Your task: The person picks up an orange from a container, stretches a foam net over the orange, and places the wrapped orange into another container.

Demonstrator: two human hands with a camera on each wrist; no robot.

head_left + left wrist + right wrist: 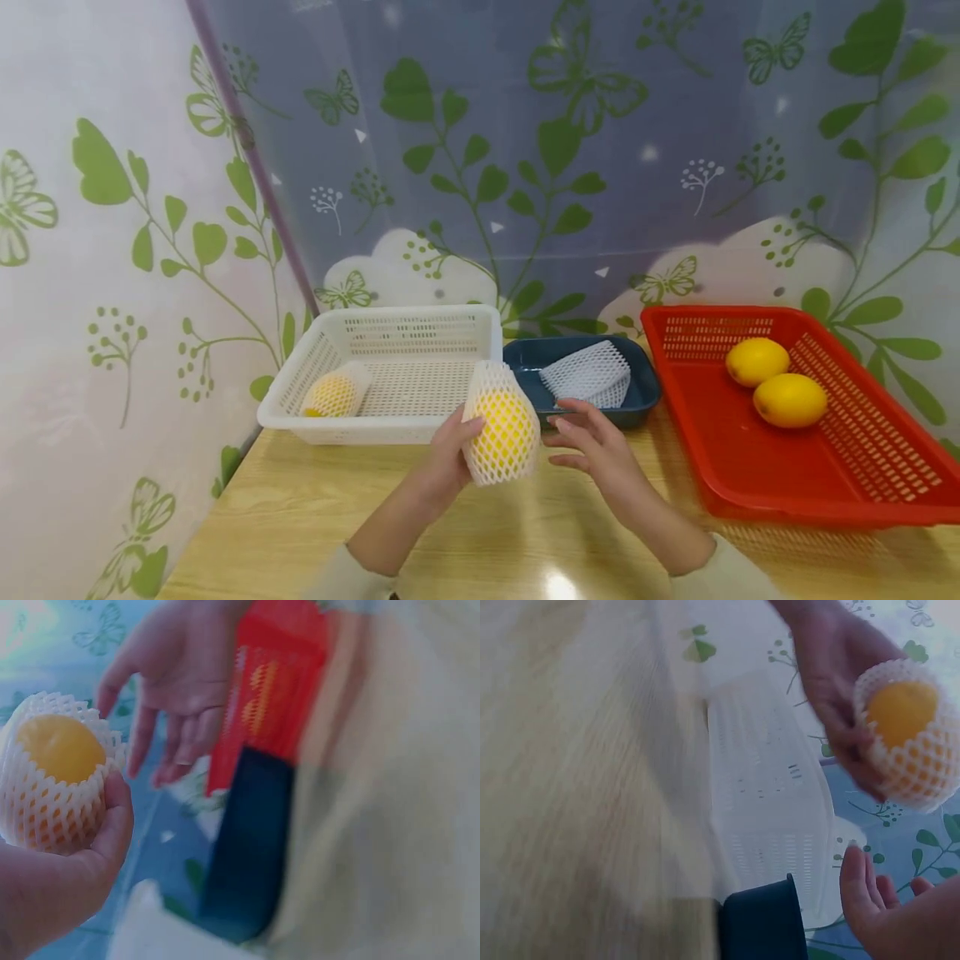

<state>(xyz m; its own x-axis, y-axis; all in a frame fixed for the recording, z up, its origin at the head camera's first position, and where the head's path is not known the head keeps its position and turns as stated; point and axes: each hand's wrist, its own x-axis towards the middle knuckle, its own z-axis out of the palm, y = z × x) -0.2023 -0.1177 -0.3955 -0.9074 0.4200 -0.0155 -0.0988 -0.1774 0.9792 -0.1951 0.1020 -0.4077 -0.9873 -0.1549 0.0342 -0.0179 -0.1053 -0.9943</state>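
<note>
My left hand grips a lemon wrapped in a white foam net sleeve, held over the front of the table. The left wrist view shows the thumb pressed against the netting, with the bare yellow end of the lemon showing at the sleeve's mouth. Just to the right, my right hand is held with loosely bent fingers and nothing in its grasp, a small gap from the net. In the right wrist view this right hand is apart from the wrapped fruit.
At the back left, a white basket holds another netted lemon. Flat foam nets lie in a dark blue tray in the middle. On the right, a red basket contains two bare lemons. A patterned curtain hangs behind.
</note>
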